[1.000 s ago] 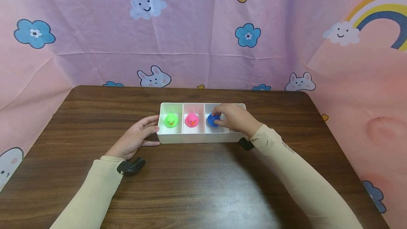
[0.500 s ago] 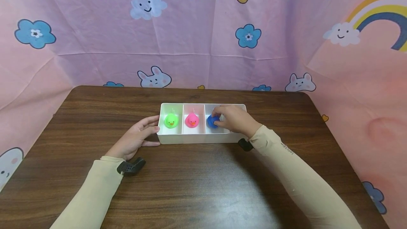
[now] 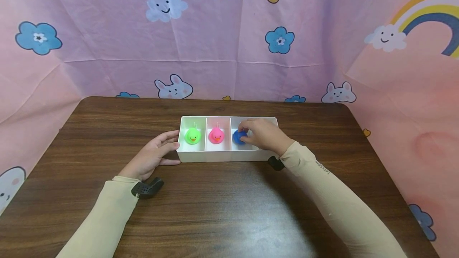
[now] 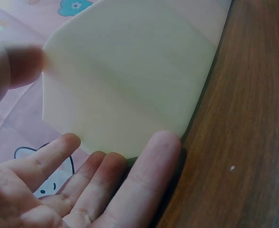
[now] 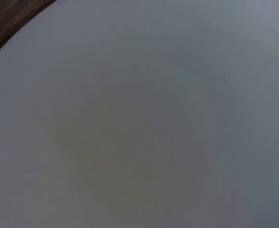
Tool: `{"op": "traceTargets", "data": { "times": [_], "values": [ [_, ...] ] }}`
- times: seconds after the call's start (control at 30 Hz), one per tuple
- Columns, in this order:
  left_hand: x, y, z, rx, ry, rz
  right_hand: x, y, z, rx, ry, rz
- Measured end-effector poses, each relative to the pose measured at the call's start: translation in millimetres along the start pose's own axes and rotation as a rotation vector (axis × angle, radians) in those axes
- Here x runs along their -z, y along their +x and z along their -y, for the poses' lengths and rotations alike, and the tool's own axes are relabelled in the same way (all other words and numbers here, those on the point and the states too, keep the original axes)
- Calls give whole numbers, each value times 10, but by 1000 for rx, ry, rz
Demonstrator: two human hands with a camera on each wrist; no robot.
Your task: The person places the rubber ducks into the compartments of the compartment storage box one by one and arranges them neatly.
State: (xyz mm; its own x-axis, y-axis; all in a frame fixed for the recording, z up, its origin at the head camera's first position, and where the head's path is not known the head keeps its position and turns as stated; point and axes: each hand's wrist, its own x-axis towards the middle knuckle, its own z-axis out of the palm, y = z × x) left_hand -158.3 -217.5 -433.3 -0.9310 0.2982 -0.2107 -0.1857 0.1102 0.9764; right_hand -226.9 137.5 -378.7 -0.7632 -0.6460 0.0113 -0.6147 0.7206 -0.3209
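A white three-compartment box lies lengthwise across the table. In the left compartment is a green toy duck, in the middle one a pink toy duck. My right hand reaches into the right compartment and pinches a blue toy duck between thumb and fingers, hiding part of it. At the box's left end, my left hand rests spread fingers and thumb against the wall. The left wrist view shows these fingertips touching the edges of the end wall.
Dark wood-grain tabletop surrounds the box. A pink and purple printed cloth hangs behind and beside the table. The right wrist view is mostly filled by a blurred pale surface, with a strip of dark wood at its corner.
The right hand and the blue duck have shifted very slightly left. The left hand, the box and the other two ducks look unmoved.
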Motion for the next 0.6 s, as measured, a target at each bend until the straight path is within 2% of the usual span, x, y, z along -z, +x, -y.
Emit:
{"op": "traceTargets", "data": {
  "times": [0.13, 0.37, 0.6],
  "values": [
    [-1, 3, 0, 0, 2, -1, 1, -2, 10, -15, -6, 9],
    [-18, 12, 11, -1, -16, 6, -11, -9, 18, 21, -72, 0],
    [-12, 5, -1, -2, -18, 3, -13, 9, 6, 40, -70, 6]
  ]
}}
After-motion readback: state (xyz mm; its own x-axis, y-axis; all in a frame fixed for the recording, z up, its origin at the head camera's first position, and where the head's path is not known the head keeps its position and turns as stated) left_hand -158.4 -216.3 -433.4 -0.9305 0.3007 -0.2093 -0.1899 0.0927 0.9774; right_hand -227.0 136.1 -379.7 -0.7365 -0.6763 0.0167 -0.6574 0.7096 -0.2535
